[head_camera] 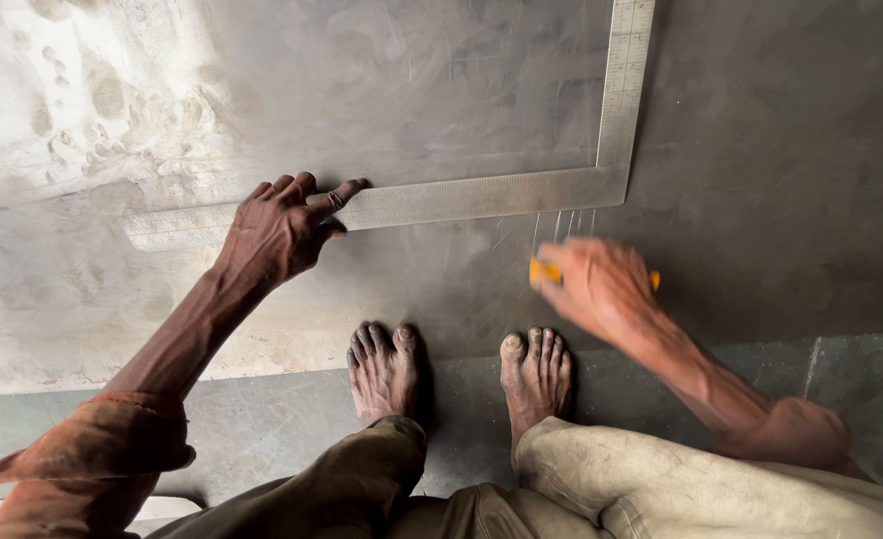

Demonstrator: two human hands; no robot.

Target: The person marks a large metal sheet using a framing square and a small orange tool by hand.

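Note:
A large steel L-shaped square lies flat on a grey metal sheet. One arm runs left to right; the other runs away from me at the right. My left hand presses down on the long arm with fingers spread over its edge. My right hand is blurred by motion and closed around a small yellow tool, just below the square's corner. Short scratch marks show on the sheet under that corner.
My bare feet stand at the sheet's near edge. A darker floor strip runs along the bottom. The sheet's left part is pale, dusty and marked with footprints.

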